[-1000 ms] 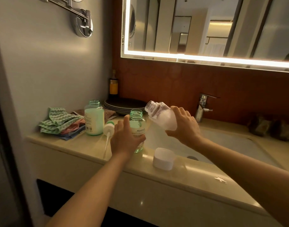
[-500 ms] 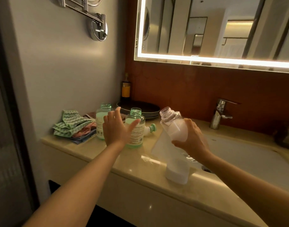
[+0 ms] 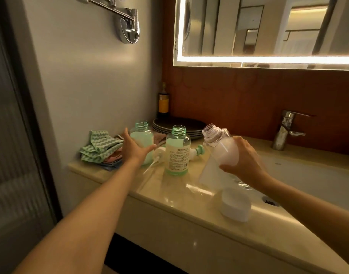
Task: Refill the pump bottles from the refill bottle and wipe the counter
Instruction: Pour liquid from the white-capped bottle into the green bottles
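Head view, one moment at a beige stone counter [image 3: 169,202] with an inset white basin [image 3: 308,175]. Surroundings: a pile of green zigzag cloths [image 3: 99,148] against the left wall, a stack of dark round plates [image 3: 179,125] at the back, a dark bottle with an orange label [image 3: 163,103] in the corner, a chrome tap [image 3: 284,131] behind the basin, and a lit mirror [image 3: 268,30] above. A white round cap [image 3: 236,206] lies on the counter edge just in front of the basin. A white pump head with a green collar [image 3: 197,151] lies behind the nearer pump bottle; a second white pump head [image 3: 159,152] lies between the two pump bottles.

Nearer pump bottle [image 3: 177,152]: clear with green tint and printed label, upright, neck open, long axis vertical. Farther pump bottle [image 3: 143,139]: same kind, upright, open, partly hidden by the left hand [image 3: 135,149]. That hand is spread wide, fingers extended, palm at the bottle's side; whether it touches cannot be told.

Refill bottle [image 3: 222,148]: clear plastic holding white liquid, held above the counter between the nearer pump bottle and the basin. Its long axis is tilted, open mouth pointing up and to the left. Right hand [image 3: 243,163] is wrapped around its lower body.
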Tool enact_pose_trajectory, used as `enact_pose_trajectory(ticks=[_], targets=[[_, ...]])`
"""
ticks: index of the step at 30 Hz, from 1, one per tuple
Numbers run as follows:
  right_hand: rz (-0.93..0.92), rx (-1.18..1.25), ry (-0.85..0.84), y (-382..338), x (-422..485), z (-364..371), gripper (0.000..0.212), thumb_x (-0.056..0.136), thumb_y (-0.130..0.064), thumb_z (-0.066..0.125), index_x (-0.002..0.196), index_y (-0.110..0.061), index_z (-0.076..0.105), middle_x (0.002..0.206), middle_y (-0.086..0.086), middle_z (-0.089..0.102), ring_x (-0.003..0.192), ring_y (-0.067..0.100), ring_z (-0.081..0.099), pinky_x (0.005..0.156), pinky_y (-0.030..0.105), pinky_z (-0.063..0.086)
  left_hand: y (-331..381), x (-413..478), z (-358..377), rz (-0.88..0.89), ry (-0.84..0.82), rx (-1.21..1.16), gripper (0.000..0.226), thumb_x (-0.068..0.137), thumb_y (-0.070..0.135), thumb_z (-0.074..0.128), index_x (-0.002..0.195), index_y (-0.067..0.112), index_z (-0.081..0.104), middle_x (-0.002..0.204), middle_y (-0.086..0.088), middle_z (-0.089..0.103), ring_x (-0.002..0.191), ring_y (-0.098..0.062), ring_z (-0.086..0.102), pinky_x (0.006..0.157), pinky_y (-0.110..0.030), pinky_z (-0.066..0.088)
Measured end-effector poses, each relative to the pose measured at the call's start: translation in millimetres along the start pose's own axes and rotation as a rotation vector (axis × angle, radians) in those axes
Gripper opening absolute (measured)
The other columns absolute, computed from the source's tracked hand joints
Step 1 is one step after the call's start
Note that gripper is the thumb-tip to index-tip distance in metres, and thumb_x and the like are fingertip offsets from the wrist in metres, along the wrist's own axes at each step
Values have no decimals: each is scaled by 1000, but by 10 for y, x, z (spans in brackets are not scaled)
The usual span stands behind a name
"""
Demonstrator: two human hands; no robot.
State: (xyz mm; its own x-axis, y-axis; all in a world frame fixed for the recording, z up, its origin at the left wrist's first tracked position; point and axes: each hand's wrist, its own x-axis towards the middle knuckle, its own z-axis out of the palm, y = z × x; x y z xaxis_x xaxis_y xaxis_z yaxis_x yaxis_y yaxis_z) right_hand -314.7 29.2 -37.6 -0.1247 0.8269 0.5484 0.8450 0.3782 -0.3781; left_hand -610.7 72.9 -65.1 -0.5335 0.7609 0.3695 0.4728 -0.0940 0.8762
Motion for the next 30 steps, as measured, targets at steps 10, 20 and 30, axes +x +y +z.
enact_pose_trajectory(ticks=[10, 20, 30], targets=[[-14, -8, 9, -26, 22, -21, 75, 63, -26, 83, 124, -13, 41, 115, 11, 51, 93, 19, 42, 70, 32, 40, 256, -9, -242, 101, 107, -42, 81, 65, 30, 82, 129, 18, 36, 127, -8, 53, 111, -29, 52, 84, -36, 44], [-25, -24, 45, -129, 0, -174, 76, 63, -25, 82, 126, -13, 41, 118, 12, 51, 98, 23, 45, 72, 30, 37, 729, -752, -391, 313, -52, -225, 88, 62, 38, 82, 132, 29, 29, 114, 5, 52, 97, -16, 56, 77, -33, 49], [-72, -138, 40, -233, -137, -433, 78, 67, -29, 79, 131, -15, 37, 123, 9, 49, 106, 25, 47, 81, 36, 43, 466, -1460, 9, 302, -316, -31, 91, 62, 49, 79, 133, 34, 26, 126, -3, 53, 104, -22, 56, 83, -37, 51]])
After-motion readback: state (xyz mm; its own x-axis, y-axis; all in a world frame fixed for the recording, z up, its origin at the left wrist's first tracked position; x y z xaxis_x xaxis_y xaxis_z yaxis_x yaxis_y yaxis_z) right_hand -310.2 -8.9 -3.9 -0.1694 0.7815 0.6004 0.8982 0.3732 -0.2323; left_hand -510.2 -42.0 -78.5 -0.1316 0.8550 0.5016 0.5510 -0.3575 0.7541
